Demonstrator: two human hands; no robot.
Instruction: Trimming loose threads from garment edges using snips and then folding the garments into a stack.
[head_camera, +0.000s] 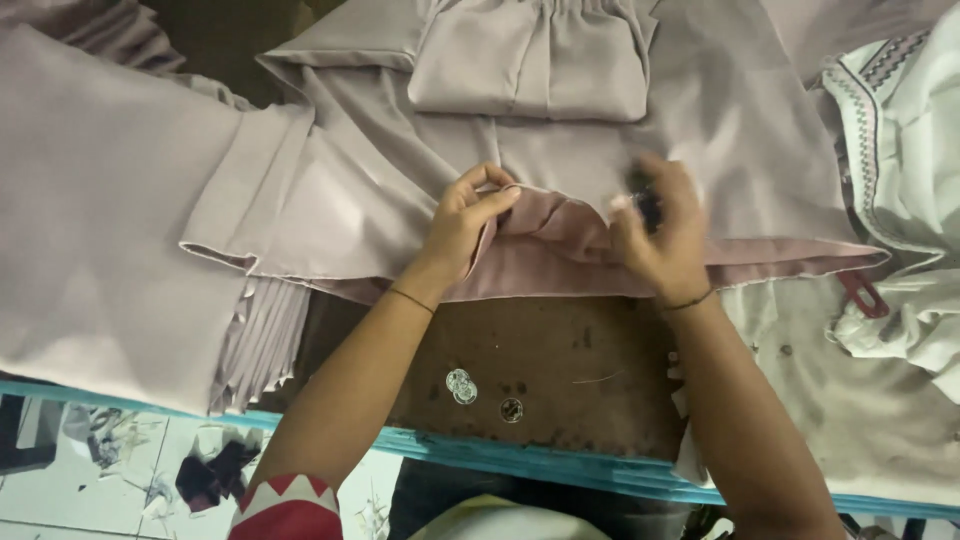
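Observation:
A pale mauve garment (620, 130) lies spread over a brown table (560, 360). My left hand (462, 222) pinches the folded hem of the garment between thumb and fingers, lifting it so the pinker underside shows. My right hand (660, 232) grips the same hem a little to the right and also holds a small dark object (648, 205); the hand is blurred and I cannot tell what the object is. Both wrists wear thin bands.
Three small clear round snaps (463, 386) lie on the bare table near its blue front edge (520, 462). More mauve fabric (90, 220) with pleats covers the left. A white patterned cloth (900, 150) and a red-handled tool (862, 294) lie at right.

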